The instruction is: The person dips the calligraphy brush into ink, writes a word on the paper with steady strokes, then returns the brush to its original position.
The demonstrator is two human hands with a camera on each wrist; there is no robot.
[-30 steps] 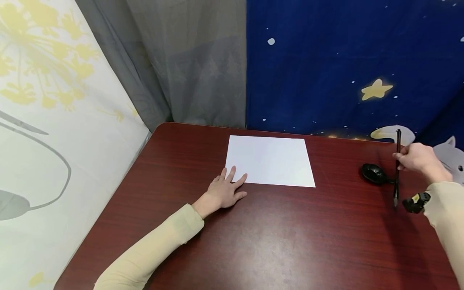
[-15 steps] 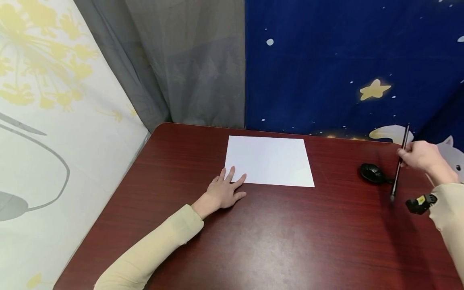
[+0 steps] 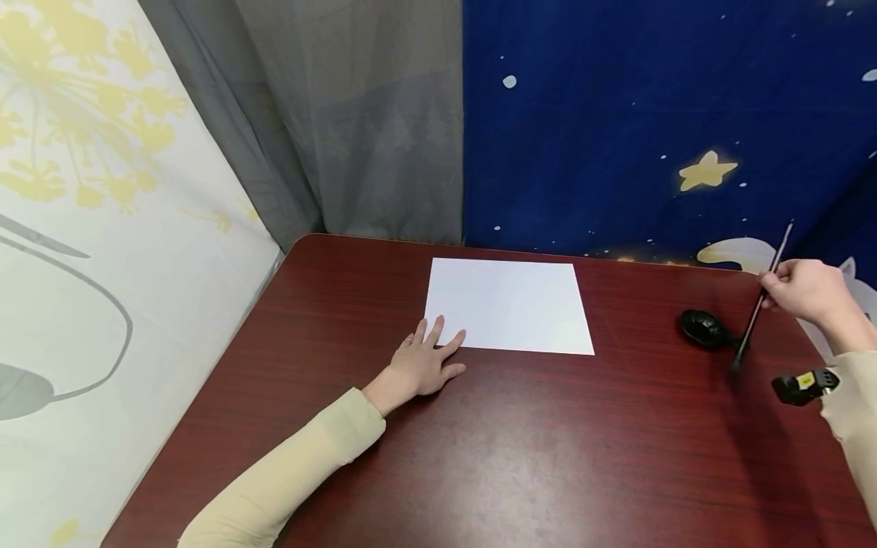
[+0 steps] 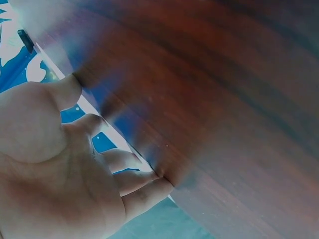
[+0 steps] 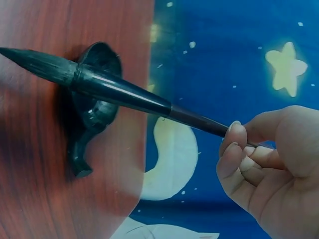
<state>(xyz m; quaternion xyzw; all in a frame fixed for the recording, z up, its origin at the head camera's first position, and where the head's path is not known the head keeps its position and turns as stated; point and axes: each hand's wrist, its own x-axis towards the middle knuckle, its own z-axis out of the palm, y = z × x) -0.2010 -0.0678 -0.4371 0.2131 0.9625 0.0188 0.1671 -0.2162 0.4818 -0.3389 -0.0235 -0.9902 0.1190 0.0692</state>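
Note:
My left hand point(image 3: 418, 361) lies with fingers spread at the front left corner of a white sheet of paper point(image 3: 514, 304), its fingertips over the edge. The left wrist view shows the palm point(image 4: 65, 184) and fingertips down on the wood. At the far right, my right hand point(image 3: 811, 289) pinches a dark calligraphy brush point(image 3: 757, 308) by the upper handle, between thumb and fingers. The brush tilts, with its dark bristles point(image 5: 50, 68) pointing down. In the right wrist view it crosses in front of a glossy black dish with a curved stem point(image 5: 82, 154).
The reddish-brown wooden table point(image 3: 534, 441) spans the view, with the black dish point(image 3: 706, 327) near its right end. A blue star-patterned curtain point(image 3: 603, 129) and a grey curtain point(image 3: 390, 152) hang behind. A black device point(image 3: 802, 387) sits at my right wrist.
My right hand has moved right and slightly back, tilting the brush. The handle's top has swung right, while the bristles have shifted left near the dish's stem. My left hand stays in place.

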